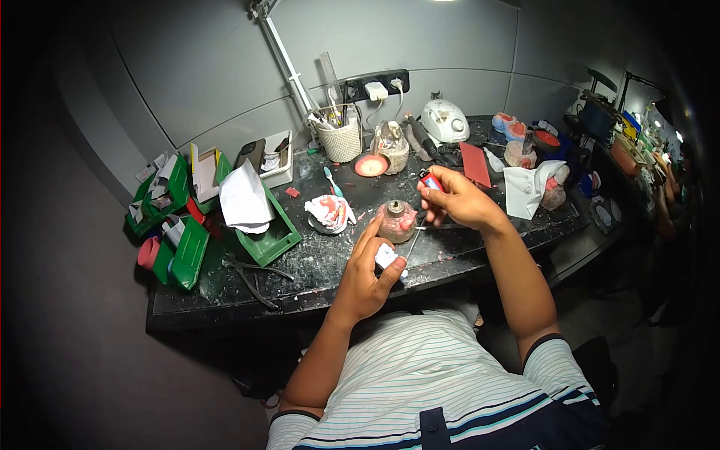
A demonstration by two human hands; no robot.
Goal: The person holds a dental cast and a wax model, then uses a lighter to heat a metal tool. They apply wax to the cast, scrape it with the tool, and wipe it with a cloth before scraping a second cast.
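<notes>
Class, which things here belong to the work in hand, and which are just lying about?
Probably in use:
- red lighter, in the right hand
- white piece, in the left hand
- burner, between the hands

Apparently lying about:
- pliers
- toothbrush
- dark phone

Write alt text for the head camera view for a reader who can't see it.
A person's right hand holds a red lighter near a pink-smeared spirit burner, and the left hand holds a small white piece beside it, over a cluttered black workbench. Pliers and green bins lie to the left.
</notes>
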